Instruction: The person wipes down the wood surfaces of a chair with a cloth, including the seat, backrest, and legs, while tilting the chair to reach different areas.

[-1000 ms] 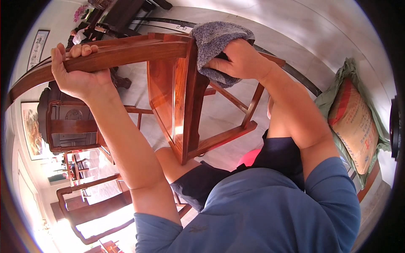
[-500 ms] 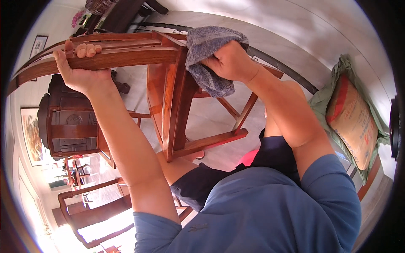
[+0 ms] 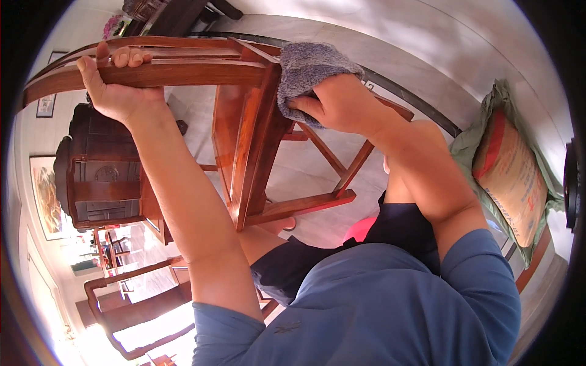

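Note:
A reddish-brown wooden chair is tipped on its side in front of me, its legs pointing to the right. My left hand is wrapped round a long rail of its back, thumb on the near side and fingertips over the top. In my right hand is a bunched grey-blue cloth, pressed against the chair near the corner where the seat meets the back. The cloth hides that part of the wood and some of my right fingers.
A dark carved wooden chair stands to the left, and another wooden chair is at lower left. At right, a tan printed sack rests in a green bag by the wall. Something pink shows near my legs.
My right hand and the cloth have shifted slightly right, and the cloth is bunched smaller. The chair has tilted a little, while my left hand keeps its hold on the rail.

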The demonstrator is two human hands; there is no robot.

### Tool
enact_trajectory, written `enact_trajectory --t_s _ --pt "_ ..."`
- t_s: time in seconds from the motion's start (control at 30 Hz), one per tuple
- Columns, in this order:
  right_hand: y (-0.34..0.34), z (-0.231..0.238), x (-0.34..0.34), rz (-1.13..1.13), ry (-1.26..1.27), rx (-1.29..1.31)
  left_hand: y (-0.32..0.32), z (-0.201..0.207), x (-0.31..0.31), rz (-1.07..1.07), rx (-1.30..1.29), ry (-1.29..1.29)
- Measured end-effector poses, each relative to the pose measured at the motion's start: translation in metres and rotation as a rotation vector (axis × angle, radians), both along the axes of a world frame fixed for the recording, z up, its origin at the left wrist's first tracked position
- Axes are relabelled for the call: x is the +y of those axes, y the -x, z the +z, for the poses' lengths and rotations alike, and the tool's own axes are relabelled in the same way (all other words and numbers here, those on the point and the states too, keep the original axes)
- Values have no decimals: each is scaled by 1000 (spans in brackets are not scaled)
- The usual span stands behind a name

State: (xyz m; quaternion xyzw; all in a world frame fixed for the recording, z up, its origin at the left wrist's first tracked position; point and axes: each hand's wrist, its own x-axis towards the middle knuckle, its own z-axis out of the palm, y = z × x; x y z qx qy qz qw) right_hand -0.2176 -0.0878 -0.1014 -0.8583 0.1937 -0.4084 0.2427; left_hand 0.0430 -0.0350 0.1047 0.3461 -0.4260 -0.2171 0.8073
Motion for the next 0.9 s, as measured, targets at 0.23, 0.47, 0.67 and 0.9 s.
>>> enact_trajectory --t_s 0.23,0.47,0.67,0.9 --pt "0 -7 -20 31 47 -206 8 1 -2 71 -1 -9" --pt "-6 -8 -12 36 -318 -235 -1 0 -3 8 -26 8" --pt "-5 -2 6 -56 190 -145 -3 -3 -3 -47 -33 1" --pt "-13 -11 -20 72 150 -359 -8 0 0 -3 -41 10"
